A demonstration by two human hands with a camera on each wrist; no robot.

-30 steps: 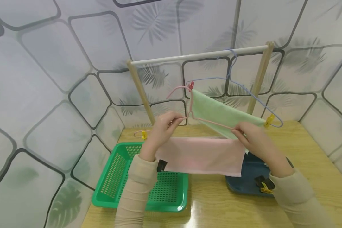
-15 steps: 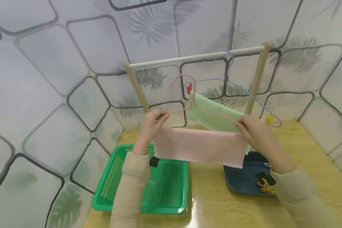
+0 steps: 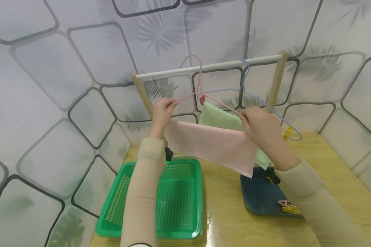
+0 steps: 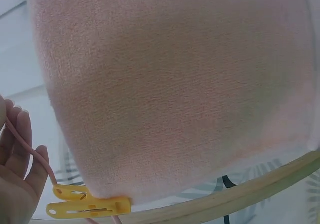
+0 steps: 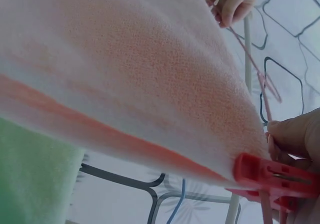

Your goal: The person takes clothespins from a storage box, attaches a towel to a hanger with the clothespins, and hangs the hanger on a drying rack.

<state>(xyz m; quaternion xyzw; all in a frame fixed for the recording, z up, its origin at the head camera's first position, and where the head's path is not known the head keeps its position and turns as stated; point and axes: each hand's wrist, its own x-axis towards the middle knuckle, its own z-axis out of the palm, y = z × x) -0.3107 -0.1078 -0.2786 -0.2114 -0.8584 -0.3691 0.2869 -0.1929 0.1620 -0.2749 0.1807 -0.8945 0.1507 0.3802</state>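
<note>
My left hand (image 3: 161,115) and right hand (image 3: 261,128) each pinch one sloping arm of a pink clothes hanger (image 3: 199,80). A pink towel (image 3: 210,140) hangs from it, tilted lower on the right. A yellow clothespin (image 4: 90,202) grips the towel's corner near my left hand, and a red clothespin (image 5: 272,179) the corner by my right hand. The hanger's hook rises above the white rail (image 3: 167,72); whether it lies over or in front of the rail, I cannot tell. Behind, a blue hanger (image 3: 262,101) on the rail carries a green towel (image 3: 219,116).
Wooden posts (image 3: 278,77) hold up the rail on the table (image 3: 222,219). A green basket (image 3: 199,202) stands at the left. A dark blue tray (image 3: 253,199) with several clips lies at the right, partly behind my forearm.
Both hands have raised the pink hanger and towel, bringing the hook up from below the rail to above it. My left hand has slid outward along the hanger's arm.
</note>
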